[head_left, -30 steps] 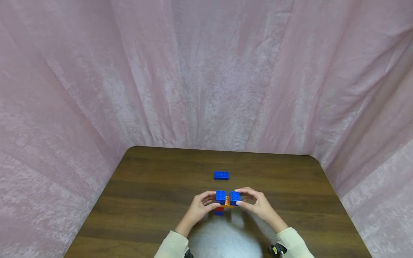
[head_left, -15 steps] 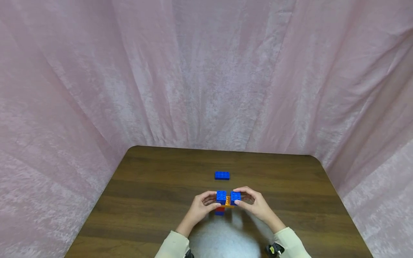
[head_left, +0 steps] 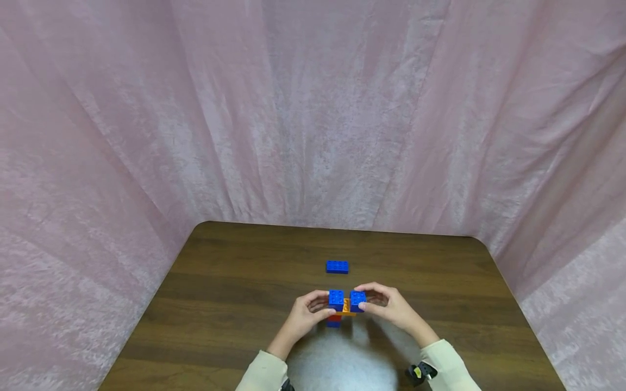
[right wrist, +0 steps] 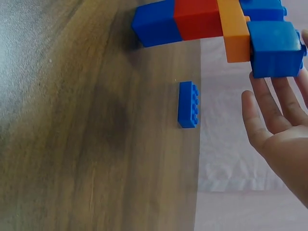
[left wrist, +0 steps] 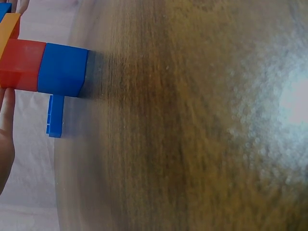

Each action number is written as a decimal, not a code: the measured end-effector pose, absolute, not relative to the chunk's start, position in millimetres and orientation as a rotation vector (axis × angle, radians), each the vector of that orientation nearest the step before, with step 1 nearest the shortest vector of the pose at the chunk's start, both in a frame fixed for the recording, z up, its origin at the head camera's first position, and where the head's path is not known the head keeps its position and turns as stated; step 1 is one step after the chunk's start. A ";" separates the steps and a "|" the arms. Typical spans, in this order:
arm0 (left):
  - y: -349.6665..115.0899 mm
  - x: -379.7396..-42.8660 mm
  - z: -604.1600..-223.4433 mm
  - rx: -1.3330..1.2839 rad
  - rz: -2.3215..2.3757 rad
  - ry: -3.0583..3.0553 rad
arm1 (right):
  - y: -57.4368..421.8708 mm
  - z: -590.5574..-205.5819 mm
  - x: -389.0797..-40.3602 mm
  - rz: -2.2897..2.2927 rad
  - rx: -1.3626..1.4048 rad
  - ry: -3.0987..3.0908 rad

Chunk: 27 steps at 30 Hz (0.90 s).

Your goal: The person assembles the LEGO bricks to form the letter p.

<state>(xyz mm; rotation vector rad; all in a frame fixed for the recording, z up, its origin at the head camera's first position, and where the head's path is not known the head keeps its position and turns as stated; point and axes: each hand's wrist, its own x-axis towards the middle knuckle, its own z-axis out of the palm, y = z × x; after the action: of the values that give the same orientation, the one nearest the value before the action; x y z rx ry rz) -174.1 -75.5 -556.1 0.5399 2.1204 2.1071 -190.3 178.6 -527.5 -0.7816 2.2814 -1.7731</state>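
Head view, from left to right: a pale left sleeve leads to the left hand, its thumb and fingers curled round the near and far sides of the left top brick, a blue one. Under that brick sits a red brick, and below the red one a blue bottom brick; whether it rests on the table is hard to tell. An orange brick lies over the red one and reaches out to the right, with a gap between the two blue bricks on top of it. Just beyond the stack a loose brick, also blue, lies flat on the wooden table. Next comes the right top brick, pinched by the right hand with thumb near and fingers far; whether it is pressed fully home I cannot tell. Compared with half a second ago, both hands keep their grip and the bricks stand in the same order, while the right wrist and right sleeve have shifted slightly outward
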 end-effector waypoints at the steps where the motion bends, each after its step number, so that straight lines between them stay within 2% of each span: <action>1: -75.6 -174.1 -555.9 0.537 2.102 2.126 | 179.4 -527.1 -191.7 -1.773 -0.777 2.285; 14: -76.1 -173.8 -559.2 0.573 2.092 2.162 | 181.0 -535.5 -229.0 -1.992 -0.667 2.226; 27: -74.5 -174.4 -559.6 0.584 2.103 2.151 | 168.8 -554.3 -268.2 -2.002 -0.474 2.176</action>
<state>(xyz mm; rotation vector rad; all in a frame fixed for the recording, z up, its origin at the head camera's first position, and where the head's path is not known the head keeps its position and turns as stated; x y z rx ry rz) -174.4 -74.5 -559.6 0.5840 2.1513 2.1025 -268.2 168.8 -554.3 -0.4740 2.1756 -2.0015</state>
